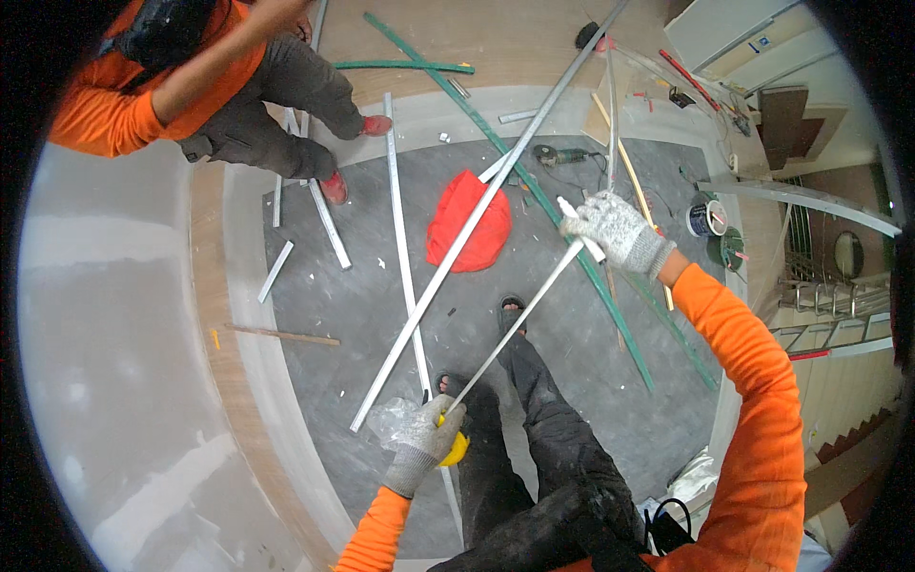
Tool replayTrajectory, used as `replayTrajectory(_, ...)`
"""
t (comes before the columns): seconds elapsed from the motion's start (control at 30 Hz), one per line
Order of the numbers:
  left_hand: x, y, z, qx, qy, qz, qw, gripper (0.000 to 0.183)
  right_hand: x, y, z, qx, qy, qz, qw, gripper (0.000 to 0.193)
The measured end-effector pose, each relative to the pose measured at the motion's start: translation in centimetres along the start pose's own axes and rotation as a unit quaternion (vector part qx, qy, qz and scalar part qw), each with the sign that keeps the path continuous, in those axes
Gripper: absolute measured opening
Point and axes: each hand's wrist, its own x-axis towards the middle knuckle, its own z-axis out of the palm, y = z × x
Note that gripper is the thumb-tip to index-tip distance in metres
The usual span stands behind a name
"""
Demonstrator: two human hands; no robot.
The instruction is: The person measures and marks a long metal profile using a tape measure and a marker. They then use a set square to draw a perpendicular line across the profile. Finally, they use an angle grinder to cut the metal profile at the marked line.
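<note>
Wrapped in a grey knit glove, my left hand [425, 437] is closed around a yellow tape measure [457, 450]. Its pale blade [519, 326] stretches up to the right, above my legs, to my gloved right hand [618, 229]. That hand is closed too, with a white marker-like stick [565, 205] showing at its fingers; the blade's end is partly hidden there. Crumpled clear plastic [389, 418] shows beside my left hand. Beyond the blade, a long silvery metal profile [467, 232] runs diagonally, passing across a red bag or cloth [486, 243].
Green metal strips [610, 315] and several shorter profiles [329, 227] lie over the grey floor. An angle grinder [562, 155] and a bucket [705, 219] are to the right. At upper left stands a person in orange [105, 110]. A ladder [839, 334] is at far right.
</note>
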Motion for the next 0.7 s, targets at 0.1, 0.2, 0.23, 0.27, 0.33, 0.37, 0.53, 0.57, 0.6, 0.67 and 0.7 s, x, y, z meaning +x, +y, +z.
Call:
replayTrajectory(0.1, 1.6, 3.0, 0.9, 0.032, -0.011, -0.032, 0.999, 0.035, -1.6, 4.0, 3.3, 0.007, -0.076, 0.096, 0.992, 0.027)
replayTrajectory(0.2, 5.1, 6.1, 2.7, 0.056, -0.036, -0.081, 0.995, 0.042, -1.8, 7.5, 6.6, 0.007, -0.105, 0.154, 0.982, 0.027)
replayTrajectory(0.23, 6.6, 6.5, 3.9, 0.063, -0.035, -0.082, 0.994, 0.043, -1.3, 7.9, 7.0, 0.013, -0.086, 0.151, 0.985, 0.028)
replayTrajectory(0.27, 7.9, 7.0, 5.1, 0.071, -0.039, -0.084, 0.993, 0.043, -1.1, 8.3, 7.6, 0.021, -0.069, 0.150, 0.986, 0.028)
replayTrajectory(0.33, 10.6, 8.8, 6.6, 0.063, -0.034, -0.052, 0.996, 0.046, -1.2, 10.1, 8.1, 0.010, -0.112, 0.157, 0.981, 0.032)
replayTrajectory(0.37, 11.9, 9.6, 7.2, 0.059, -0.033, -0.038, 0.997, 0.048, -0.9, 11.1, 8.5, 0.007, -0.135, 0.159, 0.978, 0.034)
replayTrajectory(0.53, 16.8, 14.6, 7.8, 0.050, 0.027, -0.044, 0.997, 0.045, -1.1, 13.5, 6.2, 0.025, 0.263, 0.154, 0.952, 0.038)
replayTrajectory(0.57, 18.4, 15.7, 9.0, 0.052, 0.038, -0.023, 0.998, 0.043, -1.4, 15.0, 7.5, 0.019, -0.004, 0.263, 0.965, 0.042)
replayTrajectory(0.6, 19.7, 16.7, 10.4, 0.069, 0.001, -0.016, 0.997, 0.043, -2.4, 16.3, 10.7, 0.040, -0.286, 0.253, 0.924, 0.044)
replayTrajectory(0.67, 22.3, 17.4, 11.6, 0.112, -0.047, -0.015, 0.992, 0.044, -5.9, 15.7, 14.8, 0.079, -0.267, 0.138, 0.951, 0.037)
replayTrajectory(0.7, 23.5, 17.1, 12.5, 0.141, -0.071, -0.066, 0.985, 0.048, -5.6, 14.9, 15.3, 0.113, -0.226, 0.135, 0.958, 0.035)
